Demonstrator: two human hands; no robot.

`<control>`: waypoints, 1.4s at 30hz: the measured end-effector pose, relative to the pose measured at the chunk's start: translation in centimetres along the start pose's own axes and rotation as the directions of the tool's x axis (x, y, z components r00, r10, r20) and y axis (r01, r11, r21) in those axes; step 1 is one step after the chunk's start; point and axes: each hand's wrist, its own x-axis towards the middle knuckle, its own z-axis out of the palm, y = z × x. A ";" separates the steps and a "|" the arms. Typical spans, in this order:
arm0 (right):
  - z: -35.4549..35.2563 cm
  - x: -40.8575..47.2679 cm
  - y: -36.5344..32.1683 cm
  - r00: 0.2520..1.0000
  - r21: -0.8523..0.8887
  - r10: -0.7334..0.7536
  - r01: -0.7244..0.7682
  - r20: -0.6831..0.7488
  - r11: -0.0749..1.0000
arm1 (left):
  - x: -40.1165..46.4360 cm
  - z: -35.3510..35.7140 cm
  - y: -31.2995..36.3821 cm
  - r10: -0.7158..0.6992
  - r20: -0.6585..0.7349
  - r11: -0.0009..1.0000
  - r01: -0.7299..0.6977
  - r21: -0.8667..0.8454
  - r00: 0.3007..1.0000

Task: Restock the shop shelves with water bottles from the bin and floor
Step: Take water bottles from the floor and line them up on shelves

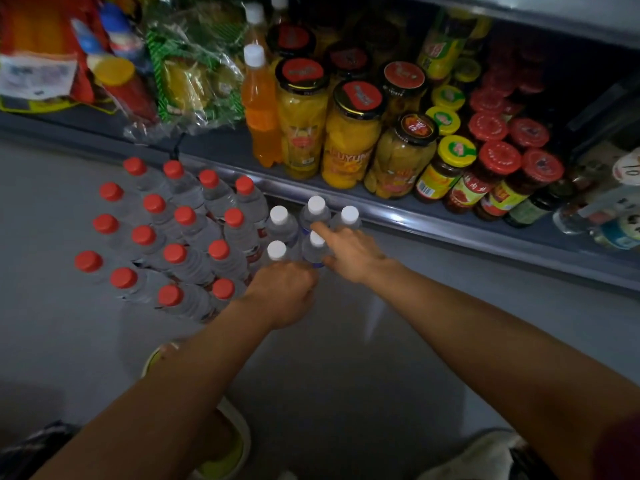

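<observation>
Both hands work the white-capped water bottles standing on the floor: the left hand closed round the nearest bottle's base, the right hand spread across two; the tightly packed red-capped bottles just left of them risk toppling if nudged.

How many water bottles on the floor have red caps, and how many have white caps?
Red-capped bottles: 16
White-capped bottles: 5
Total: 21 bottles showing on the floor
</observation>
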 end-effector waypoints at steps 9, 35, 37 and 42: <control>-0.3 0.8 -0.8 0.998 0.027 -0.012 0.011 0.069 1.000 | -0.1 -0.2 -0.1 -0.010 -0.018 1.000 0.010 -0.001 1.000; -20.6 -15.3 -2.8 0.789 0.116 0.058 0.017 -0.612 0.993 | -8.1 -17.0 4.9 0.103 -0.485 0.990 -0.043 0.133 0.869; -22.4 -16.3 -3.0 0.772 0.117 0.047 0.035 -0.634 0.993 | -8.8 -18.8 5.2 0.106 -0.511 0.990 -0.041 0.137 0.853; -26.9 -18.2 -3.2 0.728 0.086 -0.032 0.124 -0.684 0.988 | -9.8 -23.0 6.0 0.144 -0.594 0.982 -0.041 0.184 0.791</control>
